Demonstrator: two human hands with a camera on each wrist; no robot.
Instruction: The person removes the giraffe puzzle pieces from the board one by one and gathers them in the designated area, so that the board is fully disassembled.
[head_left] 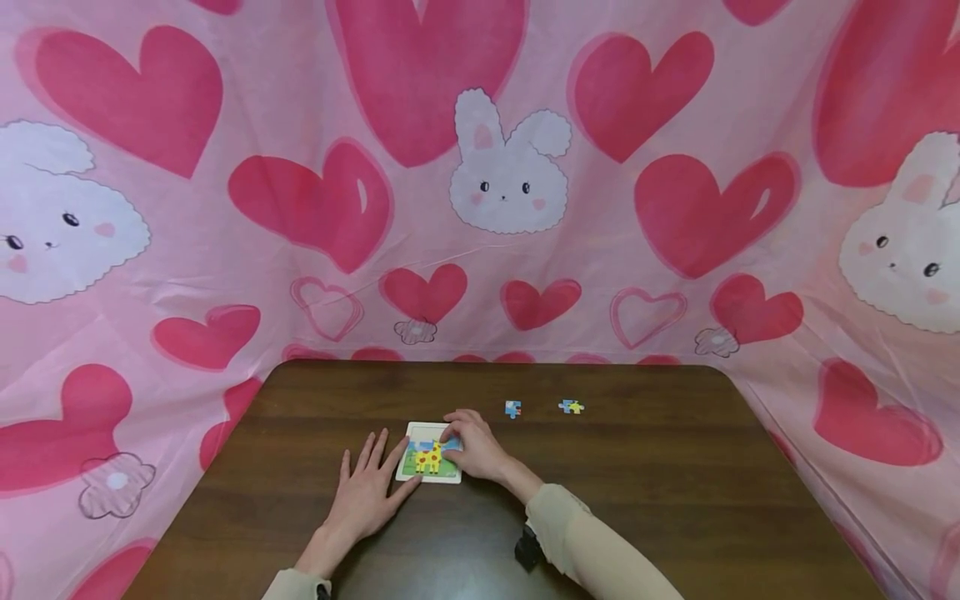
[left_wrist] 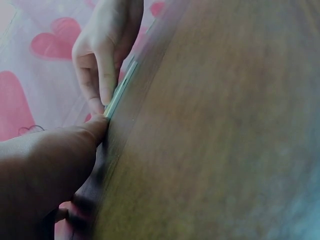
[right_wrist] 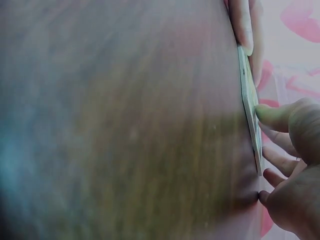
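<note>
A small framed jigsaw puzzle (head_left: 429,477) with a yellow, red-spotted giraffe lies flat on the table; a pale strip shows along its top. My left hand (head_left: 365,498) rests palm down at its left side, fingers spread, index finger and thumb touching the frame. From the right, my right hand (head_left: 477,447) reaches over the puzzle, thumb and index finger bent about a blue puzzle piece (head_left: 452,445) that they largely cover. In the right wrist view the right thumb (right_wrist: 272,117) touches the puzzle's face. Both wrist views show the puzzle (left_wrist: 121,89) edge-on.
Two loose jigsaw pieces lie beyond the right hand: a blue one with red (head_left: 513,409) and a blue-and-yellow one (head_left: 572,407). The dark wooden table (head_left: 675,500) extends around them. A pink cloth with hearts and rabbits (head_left: 510,250) hangs behind and at both sides.
</note>
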